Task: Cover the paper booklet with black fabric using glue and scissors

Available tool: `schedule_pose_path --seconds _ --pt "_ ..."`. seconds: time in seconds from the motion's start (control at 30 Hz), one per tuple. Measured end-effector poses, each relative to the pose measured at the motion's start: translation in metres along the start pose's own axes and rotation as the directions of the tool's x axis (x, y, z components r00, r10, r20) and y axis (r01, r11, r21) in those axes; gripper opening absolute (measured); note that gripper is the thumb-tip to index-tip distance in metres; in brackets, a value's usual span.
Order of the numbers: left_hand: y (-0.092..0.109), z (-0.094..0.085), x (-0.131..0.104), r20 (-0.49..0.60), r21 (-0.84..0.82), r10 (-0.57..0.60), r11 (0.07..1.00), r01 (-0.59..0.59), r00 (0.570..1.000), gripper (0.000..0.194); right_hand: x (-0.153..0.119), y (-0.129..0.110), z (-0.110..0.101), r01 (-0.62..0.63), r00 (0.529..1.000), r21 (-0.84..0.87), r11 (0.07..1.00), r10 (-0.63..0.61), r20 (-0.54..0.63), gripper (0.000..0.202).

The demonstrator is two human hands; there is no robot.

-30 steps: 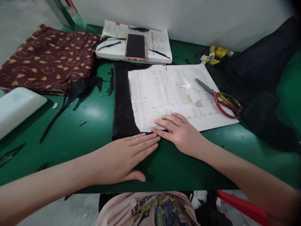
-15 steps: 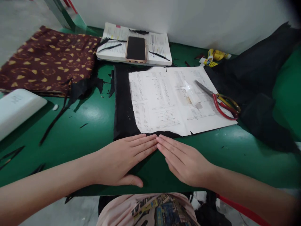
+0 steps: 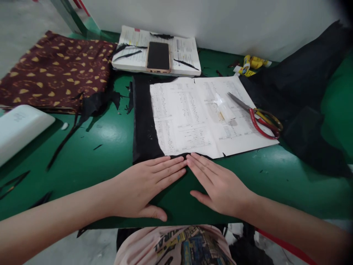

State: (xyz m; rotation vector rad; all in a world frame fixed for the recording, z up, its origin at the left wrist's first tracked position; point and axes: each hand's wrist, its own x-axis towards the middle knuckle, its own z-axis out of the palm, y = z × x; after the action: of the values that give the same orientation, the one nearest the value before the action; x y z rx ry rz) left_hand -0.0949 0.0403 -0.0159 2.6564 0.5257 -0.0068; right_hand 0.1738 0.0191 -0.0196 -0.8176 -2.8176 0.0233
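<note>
My left hand point(image 3: 150, 184) lies flat with fingers stretched out along the near edge of a black sheet point(image 3: 145, 136), which is folded over a printed white paper point(image 3: 182, 117). My right hand point(image 3: 217, 180) also has its fingers extended and meets the left fingertips at that folded edge; its thumb stands apart. Neither hand grips anything. On the right half of the paper rest scissors point(image 3: 253, 116) with red and yellowish handles, blades toward the upper left. Beside them lies a small clear tube point(image 3: 224, 109).
A thick book point(image 3: 190, 48) bears a phone point(image 3: 158, 57) and black scraps. Patterned maroon cloth point(image 3: 63, 70) and a white device point(image 3: 22, 129) lie left on the green table point(image 3: 110, 147). Yellow glue tubes point(image 3: 252, 64) and a loose black sheet point(image 3: 300, 84) are at right.
My right hand has shifted slightly forward onto the fold, and its thumb has spread away from the fingers. My left hand stays almost in place.
</note>
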Motion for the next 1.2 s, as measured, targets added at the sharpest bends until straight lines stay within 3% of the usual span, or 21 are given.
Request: schedule_pose_path --seconds 0.43,0.6,0.87,0.97,1.07,1.2 --pt "0.001 -0.009 -0.001 -0.012 -0.099 0.010 0.995 -0.011 1.000 0.097 -0.001 0.004 -0.004 -0.012 1.000 -0.030 0.999 0.013 0.021 0.057" --pt "0.002 -0.017 0.000 0.072 -0.119 -0.002 0.993 0.011 0.997 0.099 -0.002 0.003 -0.004 -0.011 1.000 -0.031 0.999 0.011 0.010 0.057" --pt "0.004 -0.010 0.002 0.048 -0.117 -0.015 0.993 0.020 0.999 0.099 0.003 0.003 -0.010 -0.019 1.000 -0.030 0.999 0.020 0.023 0.060" --pt "0.000 -0.018 -0.002 0.037 -0.222 0.015 0.975 -0.006 0.999 0.102 0.003 0.003 -0.011 -0.047 0.999 0.005 0.999 0.047 0.000 0.058" --pt "-0.008 -0.027 -0.009 -0.002 -0.413 0.024 0.911 -0.023 1.000 0.090 0.001 0.005 -0.010 -0.065 0.998 0.041 0.997 0.066 -0.023 0.055" --pt "-0.022 -0.027 -0.015 -0.089 -0.634 -0.071 0.773 -0.001 0.994 0.077 -0.001 0.006 -0.008 -0.093 0.996 0.098 0.991 0.094 -0.005 0.052"
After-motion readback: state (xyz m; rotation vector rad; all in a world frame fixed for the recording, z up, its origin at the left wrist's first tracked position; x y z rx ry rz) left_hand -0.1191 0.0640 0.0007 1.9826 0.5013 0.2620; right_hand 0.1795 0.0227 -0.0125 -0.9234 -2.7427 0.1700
